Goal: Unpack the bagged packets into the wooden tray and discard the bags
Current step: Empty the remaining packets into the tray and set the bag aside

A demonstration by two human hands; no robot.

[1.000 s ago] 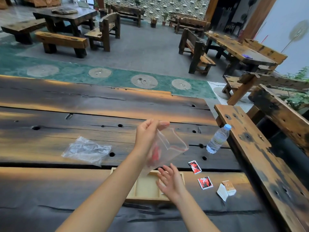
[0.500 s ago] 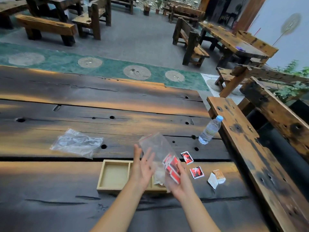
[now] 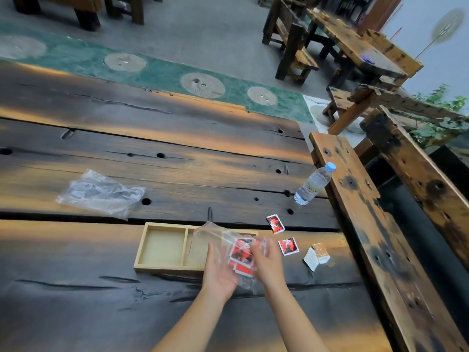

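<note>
Hands are working over the tray [image 3: 162, 250]: my left hand [image 3: 219, 271] is supporting the clear bag [image 3: 215, 237] from below, my right hand [image 3: 266, 260] is gripping its other side, so the red packets [image 3: 241, 252] inside are hanging above the right compartment, ready for emptying.

clear glossy plastic bag [image 3: 218, 240], pale wood tray [image 3: 162, 246]
</note>
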